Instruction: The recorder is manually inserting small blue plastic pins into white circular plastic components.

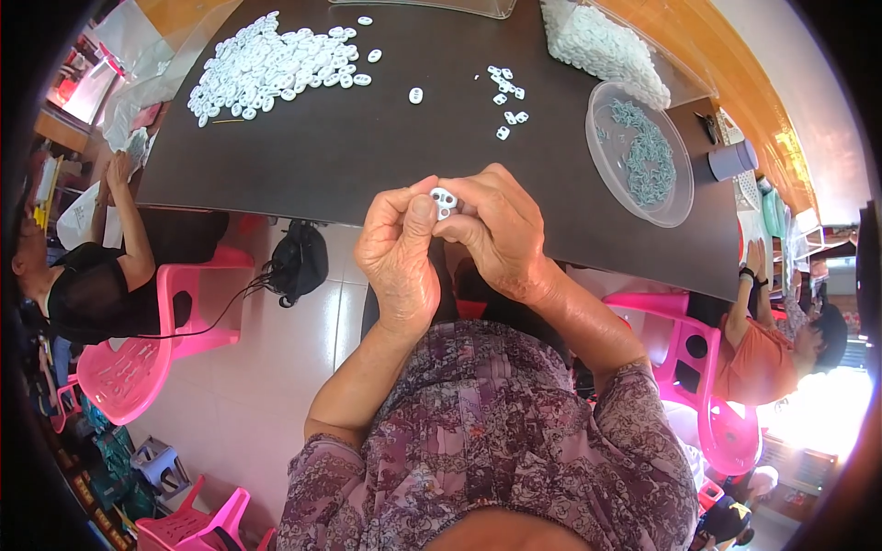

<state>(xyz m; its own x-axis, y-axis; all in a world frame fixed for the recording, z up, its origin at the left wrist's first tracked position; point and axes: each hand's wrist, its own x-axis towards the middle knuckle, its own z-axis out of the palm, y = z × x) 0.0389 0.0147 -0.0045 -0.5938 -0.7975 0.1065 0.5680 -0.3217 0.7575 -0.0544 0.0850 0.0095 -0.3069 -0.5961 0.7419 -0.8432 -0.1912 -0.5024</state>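
Observation:
In front of my body, at the table's near edge, a small white plastic piece with dark holes (444, 201) is pinched between both hands. My left hand (401, 243) is closed, its thumb and forefinger against the piece's left side. My right hand (501, 220) grips it from the right, fingers bent. Fingertips cover part of the piece. Beyond the hands lie a single white oval piece (416, 95) and a loose group of small white pieces with dark holes (508, 88). At the far left spreads a heap of white oval pieces (276, 66).
On the right of the dark table (367, 151) stands a round clear tub (595, 138) with grey-green small parts (654, 170). Behind it is a clear container of white pieces (606, 50). A grey cylinder (731, 161) stands near the right edge. People sit on both sides, near pink chairs (165, 340).

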